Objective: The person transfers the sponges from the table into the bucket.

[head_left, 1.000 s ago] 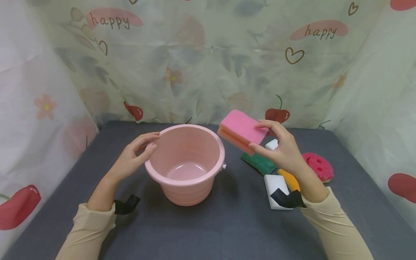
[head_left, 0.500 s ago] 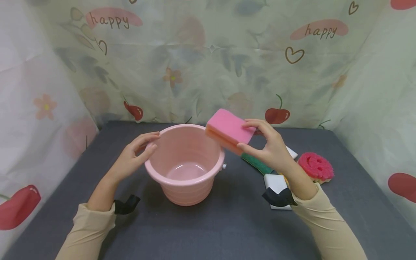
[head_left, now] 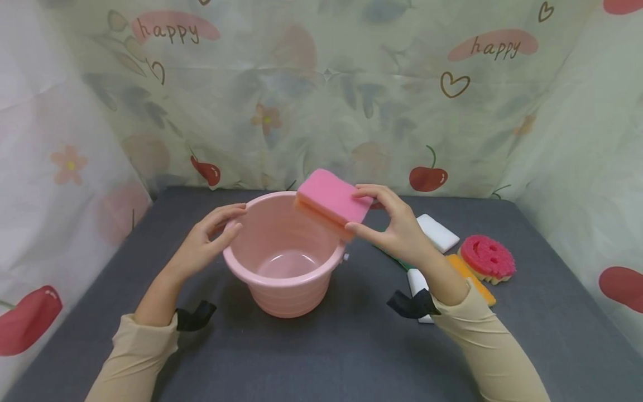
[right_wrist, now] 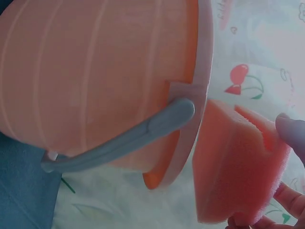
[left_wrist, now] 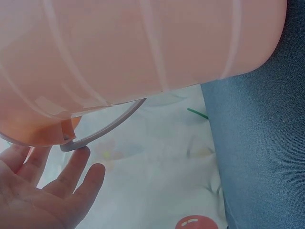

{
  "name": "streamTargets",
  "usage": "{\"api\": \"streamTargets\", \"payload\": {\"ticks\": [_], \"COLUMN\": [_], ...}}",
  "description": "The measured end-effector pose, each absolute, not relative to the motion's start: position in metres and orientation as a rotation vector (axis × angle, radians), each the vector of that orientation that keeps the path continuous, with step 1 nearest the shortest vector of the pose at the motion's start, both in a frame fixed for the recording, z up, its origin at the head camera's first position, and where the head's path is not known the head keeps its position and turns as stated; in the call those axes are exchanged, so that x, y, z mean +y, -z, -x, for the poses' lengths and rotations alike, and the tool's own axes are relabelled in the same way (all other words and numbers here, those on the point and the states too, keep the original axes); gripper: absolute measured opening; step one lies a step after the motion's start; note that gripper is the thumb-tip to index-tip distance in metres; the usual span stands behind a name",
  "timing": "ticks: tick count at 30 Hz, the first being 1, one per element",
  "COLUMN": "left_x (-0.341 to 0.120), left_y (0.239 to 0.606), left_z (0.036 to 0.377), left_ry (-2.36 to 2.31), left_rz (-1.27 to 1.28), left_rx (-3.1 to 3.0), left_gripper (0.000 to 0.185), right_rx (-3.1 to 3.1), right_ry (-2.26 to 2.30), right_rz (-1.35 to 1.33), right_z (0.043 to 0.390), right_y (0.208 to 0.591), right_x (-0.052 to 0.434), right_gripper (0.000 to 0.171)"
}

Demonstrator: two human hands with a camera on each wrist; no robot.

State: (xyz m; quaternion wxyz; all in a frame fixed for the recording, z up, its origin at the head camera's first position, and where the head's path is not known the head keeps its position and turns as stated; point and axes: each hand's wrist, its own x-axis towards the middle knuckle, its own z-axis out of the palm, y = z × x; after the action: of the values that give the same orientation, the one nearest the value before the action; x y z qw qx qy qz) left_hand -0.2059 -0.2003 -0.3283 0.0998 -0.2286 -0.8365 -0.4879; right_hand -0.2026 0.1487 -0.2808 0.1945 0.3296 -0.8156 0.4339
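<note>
Pink sponge (head_left: 332,199) pinched in right hand (head_left: 397,229), hovering over far rim of pink bucket (head_left: 285,273). Left hand (head_left: 203,244), fingers relaxed, steadying near rim. Best centred above the opening, lowered inside, then released.

The only readable word is "happy", printed in brown cursive letters on pink oval blotches of the patterned backdrop cloth (head_left: 321,84). One "happy" (head_left: 171,30) stands at about 10 o'clock in the head view, and a second "happy" (head_left: 494,47) stands at about 2 o'clock. No label, brand or number can be read on any of the objects on the table, and the two wrist views show no legible writing.
</note>
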Motion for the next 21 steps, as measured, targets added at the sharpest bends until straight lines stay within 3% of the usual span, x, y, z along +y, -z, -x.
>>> {"api": "streamTargets", "payload": {"ticks": [21], "left_x": [-0.202], "left_y": [0.33], "left_z": [0.206], "left_ry": [1.45], "left_rz": [0.67], "left_rx": [-2.474], "left_gripper": [0.034], "right_rx": [-2.335], "right_ry": [-1.279], "right_rz": [-0.99], "right_z": [0.209], "right_y": [0.292], "right_x": [0.122], "right_gripper": [0.049]}}
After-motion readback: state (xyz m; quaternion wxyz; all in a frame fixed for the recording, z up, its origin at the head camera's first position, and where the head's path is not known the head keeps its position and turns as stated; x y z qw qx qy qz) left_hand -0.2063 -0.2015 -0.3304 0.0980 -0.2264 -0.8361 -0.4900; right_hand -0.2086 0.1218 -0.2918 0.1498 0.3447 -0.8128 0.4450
